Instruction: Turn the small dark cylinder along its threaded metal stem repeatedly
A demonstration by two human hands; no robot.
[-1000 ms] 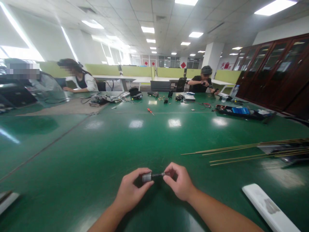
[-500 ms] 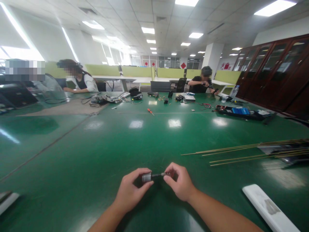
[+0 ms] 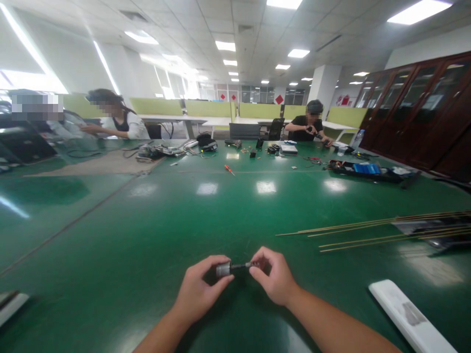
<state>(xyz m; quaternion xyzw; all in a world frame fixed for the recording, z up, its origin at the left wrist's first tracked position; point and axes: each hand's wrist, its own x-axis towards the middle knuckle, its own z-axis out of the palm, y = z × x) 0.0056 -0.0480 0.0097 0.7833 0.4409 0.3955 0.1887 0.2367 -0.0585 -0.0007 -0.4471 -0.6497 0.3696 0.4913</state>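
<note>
Between my two hands, just over the green table point(image 3: 147, 220), is a small silver metal cylinder point(image 3: 223, 269) that looks like a small motor. My left hand point(image 3: 200, 282) grips this cylinder between thumb and fingers. A thin dark rod point(image 3: 239, 266) runs from it to the right, its end lighter and metallic. My right hand point(image 3: 274, 274) pinches that end between thumb and forefinger. Something small and reddish shows inside the right fingers, too blurred to name.
Thin brass-coloured rods point(image 3: 353, 240) lie on the right, and a white bar point(image 3: 408, 311) lies near my right forearm. An orange screwdriver point(image 3: 229, 170) lies farther off. Electronics, cables and a black tray point(image 3: 362, 170) line the far side, where several people sit.
My hands and the cylinder between them stay practically still. Across the table, the person on the left has raised their hands, and the person on the right has shifted theirs.
</note>
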